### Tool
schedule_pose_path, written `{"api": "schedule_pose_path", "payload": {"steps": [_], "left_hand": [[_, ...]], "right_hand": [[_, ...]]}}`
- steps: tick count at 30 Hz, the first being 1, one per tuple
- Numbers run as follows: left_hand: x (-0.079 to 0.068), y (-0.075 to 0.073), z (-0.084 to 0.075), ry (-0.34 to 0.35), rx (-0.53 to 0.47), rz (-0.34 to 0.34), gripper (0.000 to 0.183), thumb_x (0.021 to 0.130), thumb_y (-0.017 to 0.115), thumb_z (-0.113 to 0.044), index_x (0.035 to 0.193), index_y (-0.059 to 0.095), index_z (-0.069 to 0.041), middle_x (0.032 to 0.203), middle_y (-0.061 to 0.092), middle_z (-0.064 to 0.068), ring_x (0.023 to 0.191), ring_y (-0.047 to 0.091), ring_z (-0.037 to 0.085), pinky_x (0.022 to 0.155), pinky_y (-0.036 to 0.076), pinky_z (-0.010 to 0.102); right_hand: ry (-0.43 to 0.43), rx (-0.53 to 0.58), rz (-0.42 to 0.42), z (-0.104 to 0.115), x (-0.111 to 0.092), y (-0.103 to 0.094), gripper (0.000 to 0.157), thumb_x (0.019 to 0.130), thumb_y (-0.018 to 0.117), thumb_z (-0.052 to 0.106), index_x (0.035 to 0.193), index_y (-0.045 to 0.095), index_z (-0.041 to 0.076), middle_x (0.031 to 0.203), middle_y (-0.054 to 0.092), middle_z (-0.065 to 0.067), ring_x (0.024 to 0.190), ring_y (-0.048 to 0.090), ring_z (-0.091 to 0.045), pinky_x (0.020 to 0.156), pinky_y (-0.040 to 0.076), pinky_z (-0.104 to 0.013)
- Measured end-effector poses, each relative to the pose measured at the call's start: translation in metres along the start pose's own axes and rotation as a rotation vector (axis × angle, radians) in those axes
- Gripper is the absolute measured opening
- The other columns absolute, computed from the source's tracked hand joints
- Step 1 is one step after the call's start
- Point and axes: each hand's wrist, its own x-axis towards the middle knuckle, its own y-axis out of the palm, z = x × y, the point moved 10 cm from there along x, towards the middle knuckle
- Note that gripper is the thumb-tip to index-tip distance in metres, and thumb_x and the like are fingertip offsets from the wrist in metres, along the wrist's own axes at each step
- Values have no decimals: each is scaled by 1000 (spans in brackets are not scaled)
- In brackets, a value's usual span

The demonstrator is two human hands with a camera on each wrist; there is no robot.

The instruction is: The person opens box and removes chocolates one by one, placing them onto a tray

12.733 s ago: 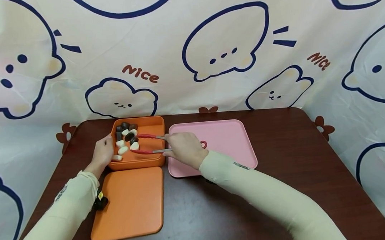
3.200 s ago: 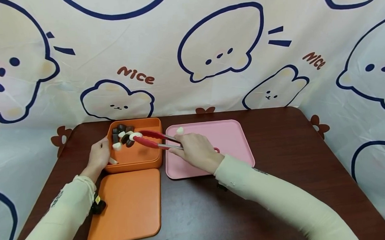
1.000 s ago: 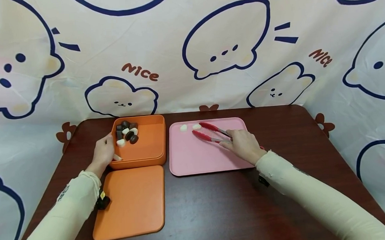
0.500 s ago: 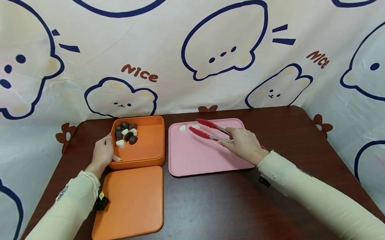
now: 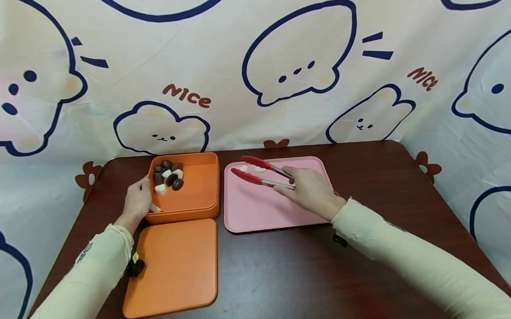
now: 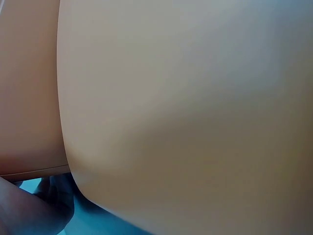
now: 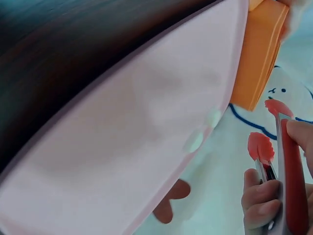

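My left hand grips the left wall of an orange box; its view mostly shows the orange lid. Dark brown pieces and white pieces cluster at the box's far left, and a pale piece lies by the near left corner. My right hand holds red-tipped metal tongs above the pink tray. Nothing sits between the spread tips. Two white pieces lie along the tray's far edge, partly behind the tongs in the head view.
The flat orange lid lies in front of the box, on the dark brown table. A patterned cloth rises behind the table and along both sides. The tray stands just right of the box.
From over the box, the tongs carried a white piece to the tray, where two now lie. Since then, the right hand has lifted the opened tongs and moved left. The left hand stays on the box.
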Motion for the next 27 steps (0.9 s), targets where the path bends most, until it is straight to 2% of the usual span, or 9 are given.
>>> {"api": "schedule_pose_path", "payload": {"steps": [2,6,11,18,23,27], "left_hand": [[1,-1,0,1,-2,-9,62,110,7,-40,163,15,-10,159,33,31,51,65,13,116,36,60],[1,-2,-1,3,5,-16,62,110,7,-41,163,15,-10,157,34,32,52,65,15,113,39,61],[-1,0,0,-6,15,-5,62,110,6,-42,163,12,-11,160,31,30,53,64,16,117,35,61],[-4,2,3,-14,11,7,63,109,5,-44,164,10,-12,156,35,34,54,66,17,114,38,62],[-4,3,2,-11,9,7,63,109,5,-44,164,10,-12,150,41,35,54,66,17,115,36,62],[-3,3,-1,3,6,4,63,109,6,-44,163,10,-12,156,36,33,52,67,17,115,36,61]], "right_hand": [[-4,1,9,7,2,2,46,90,73,50,118,68,15,77,65,1,67,56,-16,59,45,-28],[-16,15,9,22,5,8,50,90,73,52,124,67,15,79,65,2,68,57,-15,59,47,-28],[-36,43,-9,40,7,16,48,89,75,50,124,68,17,76,64,2,65,57,-15,56,45,-28],[-42,71,4,59,12,28,39,88,75,50,99,69,14,70,61,2,61,54,-15,52,42,-27],[-42,96,43,69,15,38,38,88,75,51,96,69,14,68,59,2,60,53,-14,50,39,-25],[-56,109,64,77,17,43,37,89,74,52,92,68,15,63,54,3,57,49,-13,48,35,-23]]}}
